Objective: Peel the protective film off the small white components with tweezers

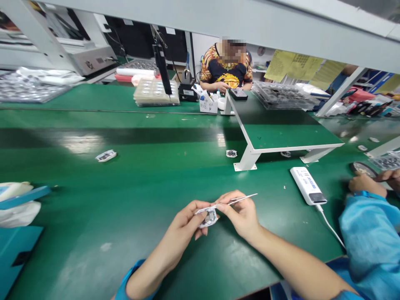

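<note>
At the far left edge a blue tray (17,250) and a white bag (15,206) are seen, both well apart from the hands. Between them and the hands a broad bare stretch of the green worktop (125,200) is found, with only a loose part (106,156) lying farther back. The left hand (184,221) is held just above the worktop, close to its near edge. Its fingers (195,208) are closed narrowly on a small white part (208,217), which is gripped clear of the surface near the middle of the view. The part's face is turned up towards the camera; which way its long axis runs cannot be told. Tweezers (242,199) are pinched between the fingers of the right hand (242,216) and are touched to the part at one end. Their long axis is laid almost level, rising slightly from the part towards the right, with the free end pointed towards a white device (308,185). Behind the hands a raised shelf (281,135) is stood on white feet, with open worktop between it and the hands. At the right edge a co-worker's hand (365,185) and blue sleeve (371,237) are seen, near the device's cable (328,225)
</note>
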Tool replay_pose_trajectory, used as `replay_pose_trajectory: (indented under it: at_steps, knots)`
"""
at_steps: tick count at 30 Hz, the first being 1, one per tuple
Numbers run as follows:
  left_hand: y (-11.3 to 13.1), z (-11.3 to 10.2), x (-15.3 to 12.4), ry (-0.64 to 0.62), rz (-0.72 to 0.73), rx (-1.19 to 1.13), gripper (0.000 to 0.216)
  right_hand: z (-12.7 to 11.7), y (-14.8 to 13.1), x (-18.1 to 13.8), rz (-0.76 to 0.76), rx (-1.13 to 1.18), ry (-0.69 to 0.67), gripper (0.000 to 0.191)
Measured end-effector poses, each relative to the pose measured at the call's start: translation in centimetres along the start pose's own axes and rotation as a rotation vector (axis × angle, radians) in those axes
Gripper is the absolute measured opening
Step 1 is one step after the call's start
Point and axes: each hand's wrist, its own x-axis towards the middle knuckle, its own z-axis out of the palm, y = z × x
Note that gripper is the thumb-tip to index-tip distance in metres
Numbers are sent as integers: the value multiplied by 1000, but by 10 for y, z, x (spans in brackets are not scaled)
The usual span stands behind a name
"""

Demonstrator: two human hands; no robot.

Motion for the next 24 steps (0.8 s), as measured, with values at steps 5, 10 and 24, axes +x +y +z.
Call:
replay_pose_trajectory:
  at_steps: [5,10,24]
  knots:
    - [-2,1,2,22,13,2,29,-1,-5,1,-86,-126,-28,6]
    - [-3,1,4,30,24,-26,26,-2,-7,1,-207,-262,-72,4]
    - [-2,0,3,-3,23,-36,25,0,-5,-2,-161,-155,-33,3]
